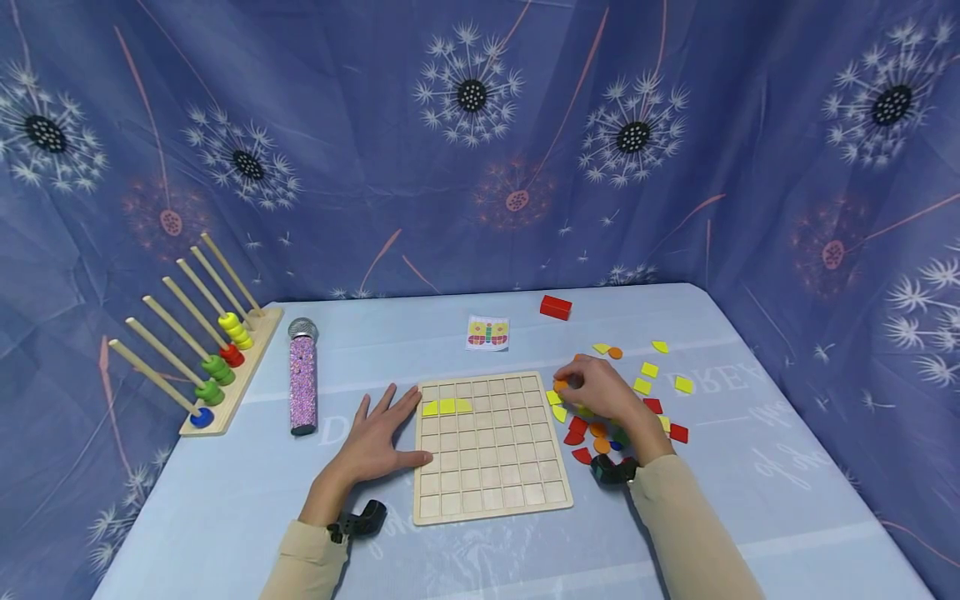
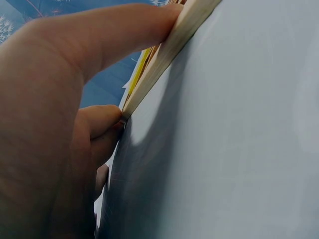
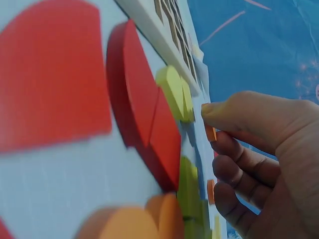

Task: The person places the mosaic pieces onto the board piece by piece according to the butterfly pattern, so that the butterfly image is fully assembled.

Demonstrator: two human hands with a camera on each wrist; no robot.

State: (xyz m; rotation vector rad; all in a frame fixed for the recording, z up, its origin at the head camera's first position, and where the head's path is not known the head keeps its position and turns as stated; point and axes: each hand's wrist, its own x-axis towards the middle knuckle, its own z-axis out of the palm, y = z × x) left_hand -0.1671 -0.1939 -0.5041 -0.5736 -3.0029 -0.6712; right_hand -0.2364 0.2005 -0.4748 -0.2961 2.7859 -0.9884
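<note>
Clock centred on the grid board (image 1: 495,479), head view. The board looks like bare pale wood, totally matt. Peg abacus (image 1: 246,371) between 9 and 10: wooden base and pegs, smooth coloured rings with a bit of gloss. Microphone (image 1: 303,383) near 10: metallic mesh head, rough sparkly grip. Butterfly card (image 1: 488,333) at 12 looks like paper. Red block (image 1: 556,307) at 1: smooth, slight shine. Shape tiles (image 1: 678,433) between 2 and 3: smooth, low sheen, honestly can't tell painted wood from plastic. Wrist cameras (image 1: 362,520), 3 and 8: black, plasticky. Sleeves (image 1: 697,533), 4 and 8: matt cloth. Backdrop (image 1: 360,167) behind 12: creased fabric, faint sheen.
</note>
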